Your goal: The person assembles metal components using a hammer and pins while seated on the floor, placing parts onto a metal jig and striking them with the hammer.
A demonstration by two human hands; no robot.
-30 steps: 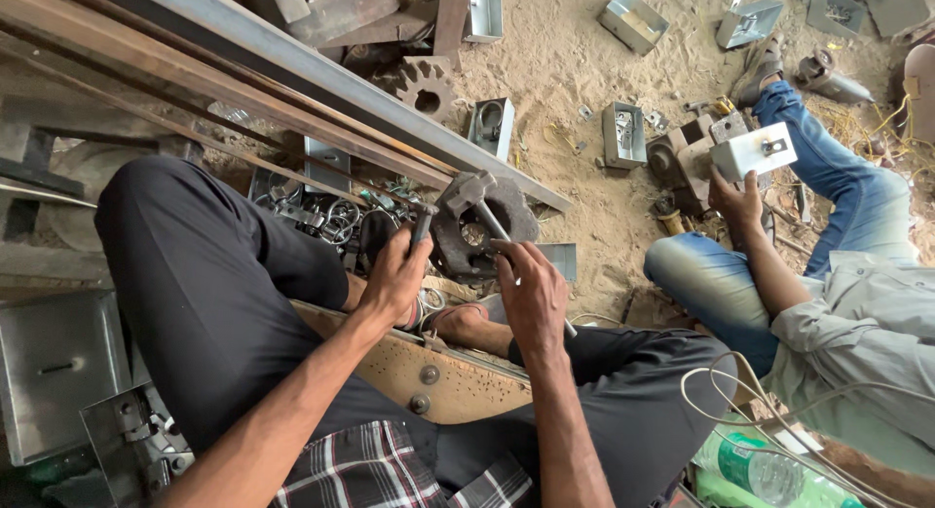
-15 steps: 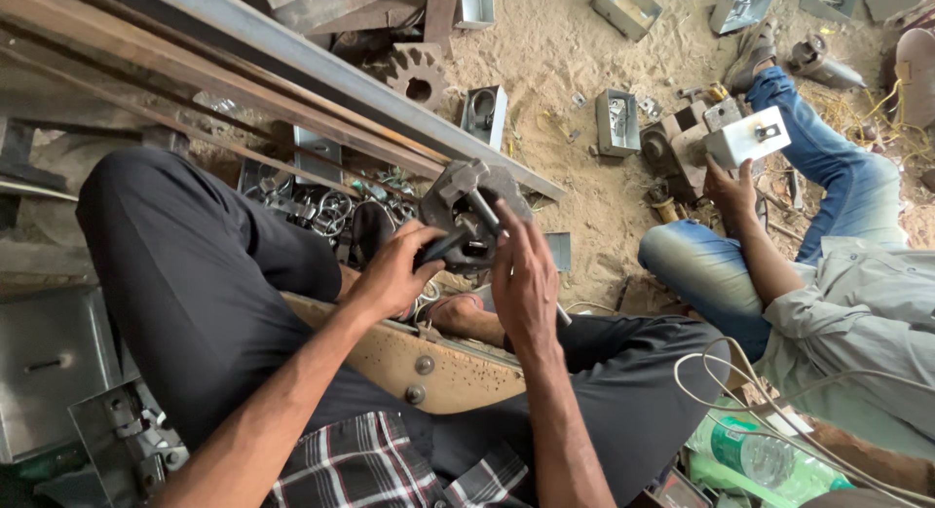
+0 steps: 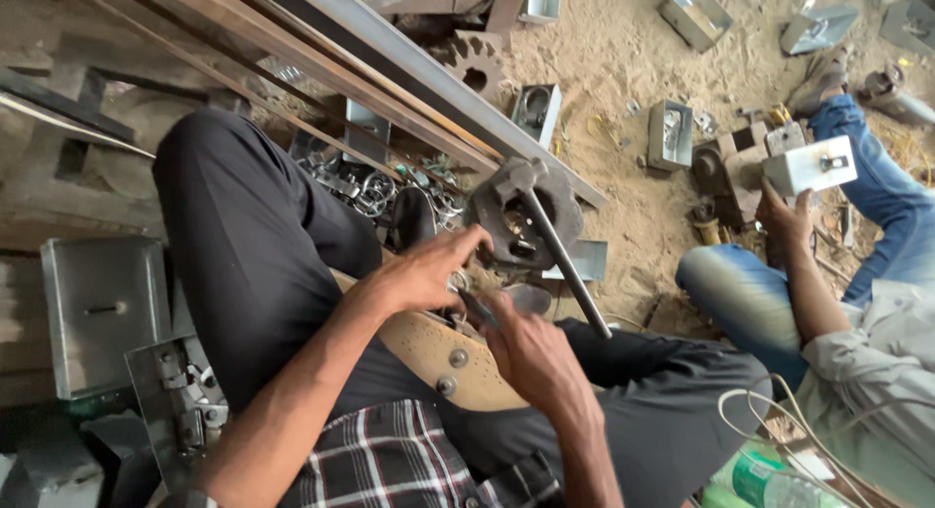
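Small metal part [image 3: 458, 282] sits pinched at the left hand's [image 3: 424, 272] fingertips, right at the edge of the tan wooden board [image 3: 429, 347] that lies across the lap; too small to tell its exact shape, looks like a ring or clip. Judging by size: light, rigid, bare metal, likely slick and easy to drop into the sand, so hold it by the rim with fingertip and thumb, not flat. Right hand [image 3: 531, 357] is curled tight around a thin dark tool [image 3: 477, 308], tip aimed at the part; grip pressed together around the handle. Just beyond the part stands a dark cast-iron hand press [image 3: 521, 216] with a long steel lever [image 3: 565, 264] angling down toward the right knee; heavy, stiff, won't shift, and the lever is the place to grab it. Pile of small shiny metal fittings [image 3: 375, 187] sits between the left leg and the press. Long steel channels [image 3: 409, 70] run diagonally behind. Galvanised metal box [image 3: 97, 313] lies by the left thigh. On the sandy floor [image 3: 623, 60], a toothed gear [image 3: 477, 70] and more small metal boxes [image 3: 670, 133]. To the right, a co-worker in jeans holds up a white box [image 3: 810, 167] in one hand [image 3: 784, 211].
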